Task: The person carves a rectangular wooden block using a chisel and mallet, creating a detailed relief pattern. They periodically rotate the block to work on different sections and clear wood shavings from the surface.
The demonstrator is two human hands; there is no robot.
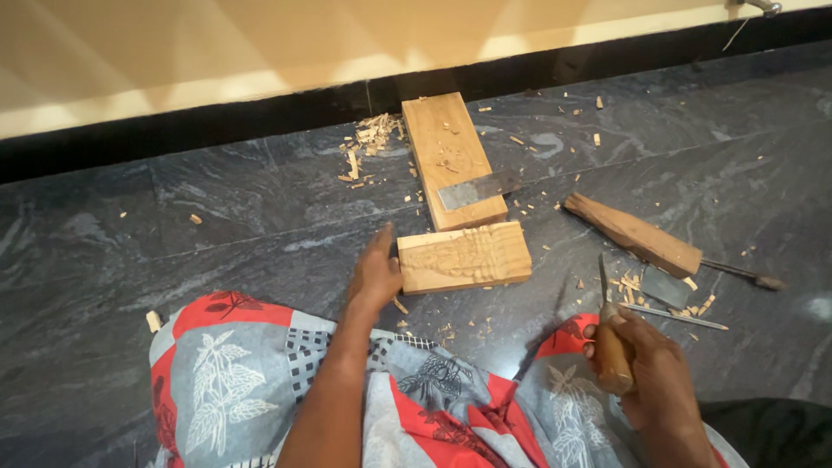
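Left hand (374, 276): fingers pressed together, flat against the left end of one carved wooden block (464, 256) on the stone floor (217, 225). Right hand (646, 368): fingers wrapped around one wooden-handled chisel (609, 334). One plain plank (451, 156) lies behind; one mallet (633, 234) to the right.

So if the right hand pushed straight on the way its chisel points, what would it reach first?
The right hand holds a wooden-handled chisel, blade pointing up and away. Straight ahead lies bare stone floor strewn with chips, then probably the wooden mallet, though depth is hard to judge.
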